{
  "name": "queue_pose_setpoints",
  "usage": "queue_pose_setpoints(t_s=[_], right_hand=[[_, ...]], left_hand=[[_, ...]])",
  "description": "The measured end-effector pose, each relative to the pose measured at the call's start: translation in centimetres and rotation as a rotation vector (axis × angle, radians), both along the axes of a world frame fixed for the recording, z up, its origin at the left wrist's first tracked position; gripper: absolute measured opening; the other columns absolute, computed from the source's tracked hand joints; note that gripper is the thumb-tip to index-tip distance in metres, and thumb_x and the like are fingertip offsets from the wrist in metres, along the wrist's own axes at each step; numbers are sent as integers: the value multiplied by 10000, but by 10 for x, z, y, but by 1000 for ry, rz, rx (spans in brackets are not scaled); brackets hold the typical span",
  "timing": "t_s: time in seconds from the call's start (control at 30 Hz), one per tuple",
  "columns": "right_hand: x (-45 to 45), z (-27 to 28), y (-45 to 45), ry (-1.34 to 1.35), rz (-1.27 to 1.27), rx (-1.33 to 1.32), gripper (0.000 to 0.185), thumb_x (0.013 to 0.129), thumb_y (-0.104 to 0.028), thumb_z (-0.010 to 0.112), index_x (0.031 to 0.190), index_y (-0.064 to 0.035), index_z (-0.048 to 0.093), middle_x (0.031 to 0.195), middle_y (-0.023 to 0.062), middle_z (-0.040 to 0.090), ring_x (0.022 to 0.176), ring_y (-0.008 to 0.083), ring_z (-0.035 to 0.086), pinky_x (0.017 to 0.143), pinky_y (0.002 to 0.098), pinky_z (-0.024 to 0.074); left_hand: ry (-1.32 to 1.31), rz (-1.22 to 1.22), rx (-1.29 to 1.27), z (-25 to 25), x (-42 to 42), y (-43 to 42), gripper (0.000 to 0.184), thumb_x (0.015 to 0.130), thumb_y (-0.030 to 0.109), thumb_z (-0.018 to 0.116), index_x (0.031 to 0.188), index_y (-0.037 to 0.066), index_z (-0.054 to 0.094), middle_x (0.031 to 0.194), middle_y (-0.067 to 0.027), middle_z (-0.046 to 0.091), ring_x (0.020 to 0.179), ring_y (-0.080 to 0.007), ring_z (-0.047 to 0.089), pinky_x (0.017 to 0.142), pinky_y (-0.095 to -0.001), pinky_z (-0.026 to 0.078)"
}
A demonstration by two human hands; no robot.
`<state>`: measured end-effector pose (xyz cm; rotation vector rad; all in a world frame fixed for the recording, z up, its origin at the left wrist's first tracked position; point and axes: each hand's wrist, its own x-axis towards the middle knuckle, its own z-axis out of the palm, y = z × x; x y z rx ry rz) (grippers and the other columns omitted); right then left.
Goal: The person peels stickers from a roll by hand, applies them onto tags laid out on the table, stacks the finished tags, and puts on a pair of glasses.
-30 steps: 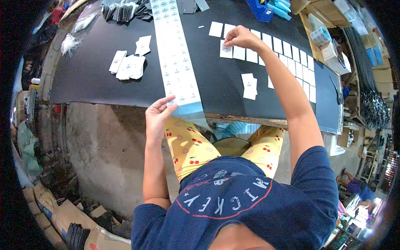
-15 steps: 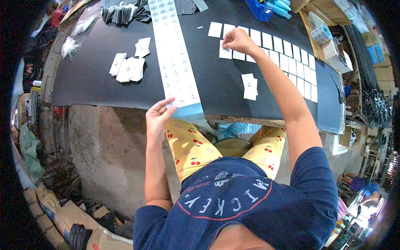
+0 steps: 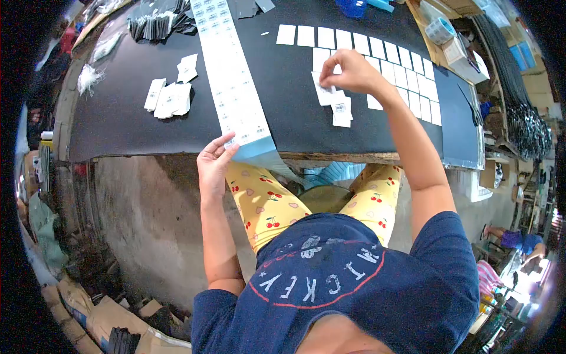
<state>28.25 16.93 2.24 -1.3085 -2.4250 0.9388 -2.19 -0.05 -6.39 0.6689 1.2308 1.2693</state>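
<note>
A long strip of barcode stickers (image 3: 227,76) runs down the black tabletop, its bluish backing curling over the front edge. My left hand (image 3: 215,162) pinches the left side of its lower end between thumb and fingers. My right hand (image 3: 351,74) is closed on a white card (image 3: 322,93), fingertips on its upper part. That card overlaps or touches a small pile of stickered cards (image 3: 341,112); I cannot tell which. Rows of blank white cards (image 3: 377,48) lie beyond and to the right of my right hand, partly hidden by my arm.
Stacked white cards (image 3: 171,100) lie left of the strip. Black folded pieces (image 3: 156,26) are heaped at the back left. A blue container (image 3: 352,7) sits at the back, scissors (image 3: 470,106) at the right. A tape roll (image 3: 440,30) stands on the right-hand ledge. Another person (image 3: 522,245) is far right.
My right hand has brought the leftmost card of the second row toward me, to the small stickered pile. My left hand stays on the sticker strip. The whole view has shifted slightly.
</note>
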Motion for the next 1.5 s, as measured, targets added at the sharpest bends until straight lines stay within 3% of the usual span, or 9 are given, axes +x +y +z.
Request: queue_pose_setpoints(t_s=[0.23, 0.43, 0.5, 0.53, 0.73, 1.1, 1.3, 1.37, 1.5], right_hand=[[38, -61, -39, 12, -31, 445, 28, 633, -88, 680, 659, -89, 690, 669, 73, 654, 716, 264, 614, 685, 382, 469], [26, -60, -71, 5, -220, 457, 46, 687, -92, 702, 728, -97, 684, 741, 41, 618, 864, 258, 524, 782, 398, 379], [24, -62, -77, -51, -276, 534, 75, 698, -89, 716, 766, -85, 686, 779, 46, 615, 886, 251, 512, 799, 386, 375], [24, -65, -79, -65, -299, 532, 83, 705, -99, 715, 783, -93, 689, 806, 45, 613, 905, 250, 508, 806, 387, 372], [22, -68, -86, -91, -408, 553, 115, 704, -122, 734, 816, -103, 714, 1067, 52, 543, 913, 222, 504, 828, 377, 364], [18, -82, -94, -42, -494, 589, 151, 700, -110, 746, 850, -112, 726, 1152, 45, 526, 880, 187, 502, 829, 376, 353], [15, -78, -95, -79, -578, 625, 393, 722, -125, 735, 1110, -133, 672, 1142, 58, 525, 932, 208, 508, 846, 379, 349], [16, -75, -94, -80, -553, 546, 548, 747, -116, 710, 1273, -116, 557, 1170, 75, 524, 1017, 243, 511, 872, 407, 351], [9, -72, -112, 30, -469, 521, 570, 784, -110, 655, 1320, -48, 470, 1284, 131, 473, 1160, 316, 460, 933, 473, 341]], left_hand=[[49, -57, -14, -6, -8, 1, 317, 831, -32, 638, 1145, -41, 595, 1039, -113, 665, 900, -132, 640, 779, -242, 521], [80, -56, -35, -4, -7, 1, 319, 834, -30, 635, 1150, -26, 596, 1043, -100, 663, 910, -126, 633, 777, -234, 518], [57, -7, -6, -10, -6, 1, 336, 803, 9, 697, 1129, -24, 619, 872, -27, 677, 682, -5, 559, 516, -141, 352], [58, -10, -9, -12, -6, 1, 336, 803, 9, 697, 1129, -24, 619, 872, -27, 677, 682, -5, 559, 516, -141, 352], [44, -7, -16, -3, -4, 2, 334, 817, -24, 672, 1144, -43, 605, 915, -52, 674, 748, -45, 580, 572, -173, 398], [10, -20, 3, -9, -7, 1, 339, 823, -22, 664, 1155, -44, 595, 1012, -107, 673, 876, -120, 638, 754, -229, 515], [5, -10, 1, -7, -5, 1, 334, 824, -23, 664, 1150, -45, 597, 1021, -113, 673, 877, -125, 642, 761, -236, 522], [6, -16, 2, -8, -6, 2, 331, 825, -24, 663, 1149, -45, 597, 1022, -114, 673, 876, -126, 643, 761, -235, 523], [-12, -8, 9, -13, -8, 2, 328, 823, -27, 663, 1144, -47, 598, 1006, -111, 677, 867, -120, 644, 735, -227, 521]])
